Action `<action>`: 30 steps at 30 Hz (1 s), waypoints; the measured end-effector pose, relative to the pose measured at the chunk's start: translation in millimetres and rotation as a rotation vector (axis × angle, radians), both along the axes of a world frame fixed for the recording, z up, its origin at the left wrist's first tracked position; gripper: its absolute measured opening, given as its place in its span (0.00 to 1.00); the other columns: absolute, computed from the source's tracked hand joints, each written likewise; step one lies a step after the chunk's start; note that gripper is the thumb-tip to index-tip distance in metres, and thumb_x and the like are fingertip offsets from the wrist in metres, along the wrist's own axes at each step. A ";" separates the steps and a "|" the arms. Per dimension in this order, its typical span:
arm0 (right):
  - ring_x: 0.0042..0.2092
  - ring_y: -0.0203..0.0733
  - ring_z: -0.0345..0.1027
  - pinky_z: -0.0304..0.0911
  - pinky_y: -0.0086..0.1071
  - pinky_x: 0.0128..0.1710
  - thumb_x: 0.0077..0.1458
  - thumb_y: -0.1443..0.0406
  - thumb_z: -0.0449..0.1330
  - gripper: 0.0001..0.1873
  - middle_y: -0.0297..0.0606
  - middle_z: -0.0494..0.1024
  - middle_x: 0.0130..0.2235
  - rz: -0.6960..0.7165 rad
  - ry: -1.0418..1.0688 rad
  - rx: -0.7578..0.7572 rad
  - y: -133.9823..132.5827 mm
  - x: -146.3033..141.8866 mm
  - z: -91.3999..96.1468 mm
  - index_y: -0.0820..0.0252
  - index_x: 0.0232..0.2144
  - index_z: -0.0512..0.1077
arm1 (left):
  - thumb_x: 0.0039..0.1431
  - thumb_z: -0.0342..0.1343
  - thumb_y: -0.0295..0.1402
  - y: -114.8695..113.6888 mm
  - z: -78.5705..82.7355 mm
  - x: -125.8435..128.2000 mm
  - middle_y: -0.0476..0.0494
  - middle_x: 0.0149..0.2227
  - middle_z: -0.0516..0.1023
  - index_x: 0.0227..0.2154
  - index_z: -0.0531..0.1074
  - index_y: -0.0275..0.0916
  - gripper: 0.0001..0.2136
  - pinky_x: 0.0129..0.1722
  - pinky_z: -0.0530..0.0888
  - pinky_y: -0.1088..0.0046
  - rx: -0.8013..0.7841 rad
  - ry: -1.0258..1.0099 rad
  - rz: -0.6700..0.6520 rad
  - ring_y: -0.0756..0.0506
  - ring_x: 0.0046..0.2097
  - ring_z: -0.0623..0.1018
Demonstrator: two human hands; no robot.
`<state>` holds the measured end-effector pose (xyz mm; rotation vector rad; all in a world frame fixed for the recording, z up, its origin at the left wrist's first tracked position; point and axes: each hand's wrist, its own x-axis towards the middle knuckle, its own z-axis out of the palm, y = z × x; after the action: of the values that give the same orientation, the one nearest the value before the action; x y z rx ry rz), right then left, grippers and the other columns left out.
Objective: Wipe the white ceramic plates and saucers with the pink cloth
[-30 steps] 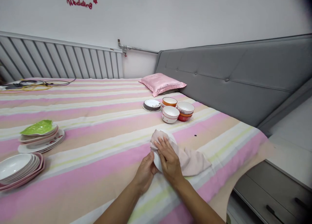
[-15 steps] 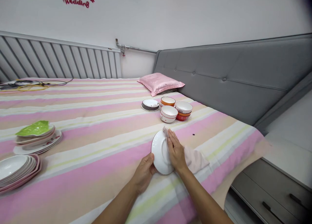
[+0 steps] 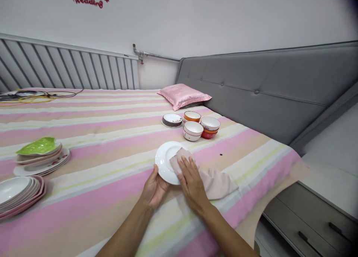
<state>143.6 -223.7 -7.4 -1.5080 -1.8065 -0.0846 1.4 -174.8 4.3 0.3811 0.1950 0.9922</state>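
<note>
At my view's eight o'clock I see the oval dishes [image 3: 11,190] and the stack topped with a green leaf dish [image 3: 37,146]; whether they're wiped, I can't tell. My left hand [image 3: 154,192] grips the white plate [image 3: 163,162] at its seven o'clock. Small plates [image 3: 172,119] are stacked at its twelve. My right hand [image 3: 192,182], flat, presses the pink cloth [image 3: 218,183] over its three o'clock side: wiping looks partway. Bowls [image 3: 193,131] stand at its one o'clock.

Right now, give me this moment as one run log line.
left hand: holding white plate by edge | right hand: laid over cloth on plate | beyond: stacked bowls, small plates
</note>
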 end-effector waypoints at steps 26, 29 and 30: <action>0.59 0.41 0.52 0.47 0.46 0.57 0.59 0.69 0.46 0.20 0.33 0.67 0.53 0.074 -0.061 0.061 3.0 -3.1 4.8 0.50 0.52 0.63 | 0.61 0.44 0.32 7.2 -3.0 0.4 0.37 0.46 0.75 0.56 0.58 0.35 0.20 0.47 0.71 0.68 -0.085 0.043 0.121 0.45 0.46 0.75; 0.55 0.41 0.59 0.53 0.43 0.55 0.57 0.71 0.45 0.20 0.35 0.72 0.49 0.097 0.194 0.077 5.0 2.2 4.6 0.53 0.46 0.70 | 0.61 0.43 0.31 10.5 -0.6 -3.1 0.39 0.45 0.76 0.54 0.61 0.36 0.18 0.45 0.72 0.69 -0.083 0.061 0.195 0.45 0.45 0.76; 0.53 0.41 0.62 0.56 0.42 0.53 0.56 0.71 0.46 0.19 0.36 0.73 0.47 0.104 0.308 0.069 4.9 4.8 5.0 0.54 0.43 0.72 | 0.61 0.44 0.31 11.5 0.4 -4.4 0.39 0.45 0.76 0.53 0.62 0.36 0.17 0.44 0.73 0.69 -0.078 0.079 0.217 0.45 0.44 0.76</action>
<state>148.3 -218.8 -2.4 -1.2976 -1.6126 0.1289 -3.0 -163.4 4.7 0.3319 0.3508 1.1796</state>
